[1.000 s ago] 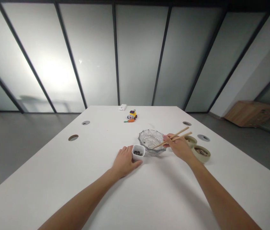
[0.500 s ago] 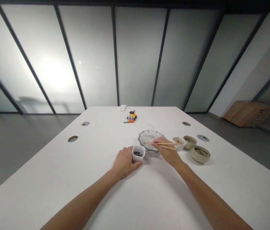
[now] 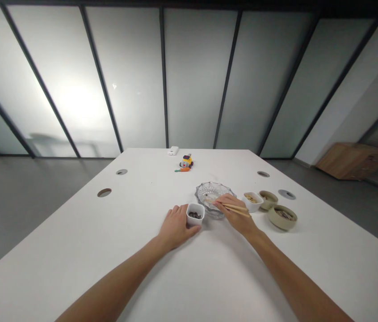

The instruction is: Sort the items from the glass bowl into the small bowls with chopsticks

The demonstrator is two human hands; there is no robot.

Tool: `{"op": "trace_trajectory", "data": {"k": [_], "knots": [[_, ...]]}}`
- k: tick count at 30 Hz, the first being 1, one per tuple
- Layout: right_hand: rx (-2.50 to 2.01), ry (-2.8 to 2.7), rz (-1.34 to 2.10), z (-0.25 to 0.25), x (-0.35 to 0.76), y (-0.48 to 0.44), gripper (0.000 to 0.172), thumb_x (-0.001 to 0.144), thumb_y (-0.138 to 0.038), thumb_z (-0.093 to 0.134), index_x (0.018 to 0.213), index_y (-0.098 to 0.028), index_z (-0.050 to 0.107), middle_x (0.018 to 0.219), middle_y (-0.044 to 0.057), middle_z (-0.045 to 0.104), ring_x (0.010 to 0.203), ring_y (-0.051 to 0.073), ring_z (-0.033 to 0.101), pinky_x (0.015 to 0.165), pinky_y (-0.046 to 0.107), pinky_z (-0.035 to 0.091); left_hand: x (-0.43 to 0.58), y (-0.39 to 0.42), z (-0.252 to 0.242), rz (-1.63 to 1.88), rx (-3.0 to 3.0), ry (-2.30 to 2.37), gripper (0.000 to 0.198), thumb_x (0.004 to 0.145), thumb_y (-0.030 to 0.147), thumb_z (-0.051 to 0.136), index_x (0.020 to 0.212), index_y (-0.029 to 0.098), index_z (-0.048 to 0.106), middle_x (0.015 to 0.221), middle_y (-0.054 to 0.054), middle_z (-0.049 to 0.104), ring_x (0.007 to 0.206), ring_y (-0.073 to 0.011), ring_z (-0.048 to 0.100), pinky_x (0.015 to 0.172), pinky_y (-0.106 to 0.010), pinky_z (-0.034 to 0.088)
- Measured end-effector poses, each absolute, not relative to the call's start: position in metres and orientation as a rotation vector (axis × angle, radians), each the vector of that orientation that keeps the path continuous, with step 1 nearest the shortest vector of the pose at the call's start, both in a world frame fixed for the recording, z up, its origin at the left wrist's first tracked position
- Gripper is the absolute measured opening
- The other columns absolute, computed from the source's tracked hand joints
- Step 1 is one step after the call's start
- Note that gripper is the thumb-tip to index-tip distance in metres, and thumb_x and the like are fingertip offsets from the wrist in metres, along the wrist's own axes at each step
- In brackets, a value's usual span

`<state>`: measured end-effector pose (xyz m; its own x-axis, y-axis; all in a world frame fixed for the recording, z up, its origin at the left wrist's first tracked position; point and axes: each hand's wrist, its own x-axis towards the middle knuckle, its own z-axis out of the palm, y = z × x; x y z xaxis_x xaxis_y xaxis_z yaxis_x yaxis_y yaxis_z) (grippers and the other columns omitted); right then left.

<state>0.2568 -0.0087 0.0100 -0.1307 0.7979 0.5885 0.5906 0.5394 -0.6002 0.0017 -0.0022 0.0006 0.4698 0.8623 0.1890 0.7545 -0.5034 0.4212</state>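
Note:
My left hand (image 3: 175,226) is wrapped around the left side of a small white square cup (image 3: 195,214), which has dark little pieces inside. Between the fingers of my right hand (image 3: 235,214) is a pair of wooden chopsticks (image 3: 237,209). Their tips reach over a clear glass dish (image 3: 199,195) with a scalloped rim, and a small dark piece shows near them. Just right of that hand stands a white bowl (image 3: 254,205) of pale yellowish pieces. Two olive-green bowls, one behind (image 3: 269,204) and one nearer (image 3: 281,222), hold brownish pieces.
A yellow toy vehicle (image 3: 186,161), an orange toy carrot (image 3: 184,170) and a white box-shaped object (image 3: 173,150) lie toward the far edge of the white table (image 3: 135,214). Round holes with grey fittings are set in the tabletop on both sides.
The chopsticks have drawn closer together, and their tips have shifted over the glass dish. My left hand stays on the cup. The whole view has shifted slightly.

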Motion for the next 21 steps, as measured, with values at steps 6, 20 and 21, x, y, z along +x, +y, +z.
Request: {"op": "trace_trajectory", "data": {"k": [6,20,21], "knots": [[-1.158,-1.777,0.137,0.016,0.257,-0.009,0.034,0.102,-0.052,0.057,0.088,-0.025,0.074,0.091,0.005,0.075,0.087,0.023,0.068,0.083,0.039,0.058,0.002,-0.002,-0.001,0.560,2.446,1.380,0.048,0.087,0.053,0.069,0.123,0.022,0.058,0.122,-0.008,0.069,0.115,-0.0301,0.059,0.098,-0.041,0.045],[-1.120,-1.922,0.235,0.005,0.264,-0.004,0.031,0.104,-0.045,0.055,0.091,-0.024,0.074,0.098,0.008,0.072,0.093,0.023,0.068,0.084,0.039,0.057,0.002,-0.002,-0.001,0.541,2.444,1.393,0.048,0.089,0.053,0.068,0.124,0.022,0.057,0.123,-0.009,0.069,0.117,-0.0310,0.060,0.101,-0.042,0.044],[-1.126,-1.940,0.237,0.006,0.264,-0.004,0.030,0.105,-0.043,0.054,0.092,-0.024,0.074,0.099,0.008,0.072,0.094,0.023,0.068,0.085,0.039,0.057,0.002,-0.002,-0.001,0.544,2.446,1.394,0.048,0.089,0.053,0.069,0.123,0.022,0.058,0.123,-0.009,0.069,0.117,-0.0311,0.060,0.101,-0.042,0.044]]}}
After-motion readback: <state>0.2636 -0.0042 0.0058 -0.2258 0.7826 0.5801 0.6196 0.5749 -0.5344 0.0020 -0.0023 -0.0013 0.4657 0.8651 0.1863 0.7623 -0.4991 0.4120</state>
